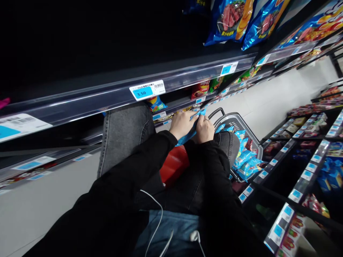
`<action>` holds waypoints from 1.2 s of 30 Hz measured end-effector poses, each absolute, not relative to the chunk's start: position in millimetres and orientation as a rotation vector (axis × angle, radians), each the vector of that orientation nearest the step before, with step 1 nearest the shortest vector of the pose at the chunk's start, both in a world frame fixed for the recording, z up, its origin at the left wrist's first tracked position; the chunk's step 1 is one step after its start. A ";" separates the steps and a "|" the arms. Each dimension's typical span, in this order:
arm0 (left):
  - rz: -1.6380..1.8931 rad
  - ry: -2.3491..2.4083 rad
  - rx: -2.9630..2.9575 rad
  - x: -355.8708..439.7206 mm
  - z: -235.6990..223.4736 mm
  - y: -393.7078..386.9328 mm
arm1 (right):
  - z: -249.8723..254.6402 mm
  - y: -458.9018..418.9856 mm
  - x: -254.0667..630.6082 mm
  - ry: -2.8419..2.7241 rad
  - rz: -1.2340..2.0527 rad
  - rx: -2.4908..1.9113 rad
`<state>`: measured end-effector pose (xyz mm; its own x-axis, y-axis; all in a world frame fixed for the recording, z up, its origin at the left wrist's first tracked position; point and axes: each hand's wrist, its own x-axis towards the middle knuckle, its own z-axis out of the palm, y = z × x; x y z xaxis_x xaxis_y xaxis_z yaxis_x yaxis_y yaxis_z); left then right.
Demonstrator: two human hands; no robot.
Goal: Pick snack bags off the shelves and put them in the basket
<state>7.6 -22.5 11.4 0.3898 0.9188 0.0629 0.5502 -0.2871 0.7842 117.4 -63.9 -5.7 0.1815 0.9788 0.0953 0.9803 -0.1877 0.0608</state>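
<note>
My left hand (pixel 182 124) and my right hand (pixel 204 128) are close together above my lap, between my knees. Both have their fingers closed on a light blue piece of crinkled packaging (pixel 187 137), its top edge pinched between them. It looks like a snack bag, though my hands and sleeves hide much of it. Beneath lies something smooth and red (pixel 174 166), partly covered by my arms. Beyond my right knee stands a grey shopping basket (pixel 258 145) holding several blue snack bags (pixel 248 166).
A dark store shelf (pixel 107 94) with price tags runs close in front of me. Large blue chip bags (pixel 232 21) stand on it at upper right. Another shelf unit (pixel 291 185) with packaged goods rises on the right. Pale floor (pixel 252 107) lies beyond the basket. White earphone wires (pixel 160 214) hang over my lap.
</note>
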 end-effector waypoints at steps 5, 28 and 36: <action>0.711 1.243 1.833 8.3 9.7 -18.4 | -9.1 -59.5 129.6 -1.767 0.006 -2.371; 0.644 0.834 2.112 -24.4 12.2 13.4 | -11.4 -67.0 130.0 -2.338 -0.042 -1.836; 0.713 1.022 2.020 -27.7 15.7 14.8 | -11.0 -71.9 123.6 -2.368 0.132 -2.118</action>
<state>-27.7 14.8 15.7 0.5260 0.8388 0.1406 0.4212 -0.4006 0.8137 123.6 -71.9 -11.0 -0.1124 0.9901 -0.0837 0.9933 0.1097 -0.0364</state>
